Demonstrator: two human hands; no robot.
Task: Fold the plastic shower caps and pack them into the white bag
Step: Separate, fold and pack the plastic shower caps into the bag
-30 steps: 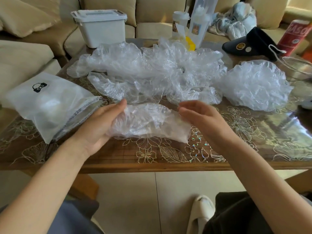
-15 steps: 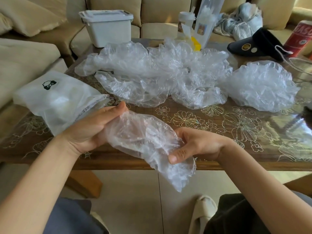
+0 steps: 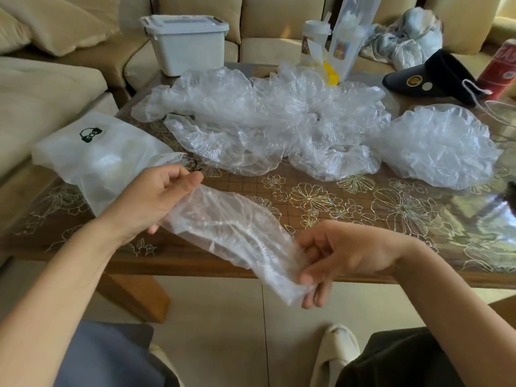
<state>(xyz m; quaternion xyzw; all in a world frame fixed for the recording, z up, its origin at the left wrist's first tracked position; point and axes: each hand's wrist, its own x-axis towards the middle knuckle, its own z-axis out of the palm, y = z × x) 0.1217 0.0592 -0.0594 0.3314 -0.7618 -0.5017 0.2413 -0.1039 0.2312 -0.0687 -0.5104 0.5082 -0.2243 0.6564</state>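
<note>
Shower cap (image 3: 231,233) gripped at both ends, white bag (image 3: 103,160) at the left of the worktop (image 3: 363,208).
The left hand (image 3: 156,199) pinches its upper end and the right hand (image 3: 343,255) curls round its lower end, over the worktop's near edge. The one bag lies on its side with its mouth toward the left hand, and its contents are unclear through the cloudy wall. One round cap (image 3: 438,146) sits apart at the right. The heap of caps (image 3: 265,121) beside it cannot be counted. One white box (image 3: 190,43) stands behind, lid on.

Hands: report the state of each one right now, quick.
Left hand: closed, pinching the upper end of the shower cap.
Right hand: closed, gripping the lower end of the same cap.
</note>
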